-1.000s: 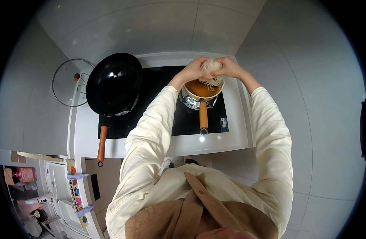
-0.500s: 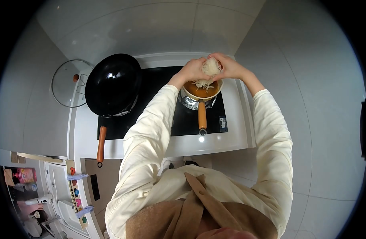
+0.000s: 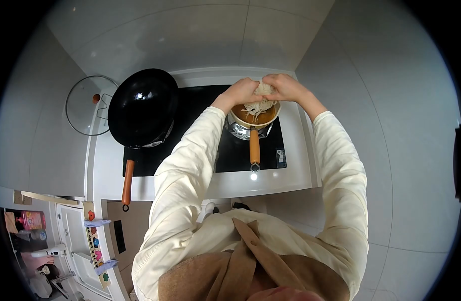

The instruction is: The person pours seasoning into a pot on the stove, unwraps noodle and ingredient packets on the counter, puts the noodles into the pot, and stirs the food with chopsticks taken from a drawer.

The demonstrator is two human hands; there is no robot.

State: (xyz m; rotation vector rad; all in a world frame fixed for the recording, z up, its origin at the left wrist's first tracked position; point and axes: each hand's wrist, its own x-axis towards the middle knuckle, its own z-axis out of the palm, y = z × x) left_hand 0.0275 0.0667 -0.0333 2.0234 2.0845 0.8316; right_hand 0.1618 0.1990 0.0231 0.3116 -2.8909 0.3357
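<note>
jointly, pale noodles (image 3: 262,95) are held in the grip of left hand (image 3: 242,92) and right hand (image 3: 286,88), above the saucepan (image 3: 251,125) near the frame's upper centre.

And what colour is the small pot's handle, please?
The handle is orange-brown, shown best in the head view.

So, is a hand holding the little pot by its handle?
No, the left hand and the right hand both hold pale noodles above the little pot, and its handle is untouched.
</note>
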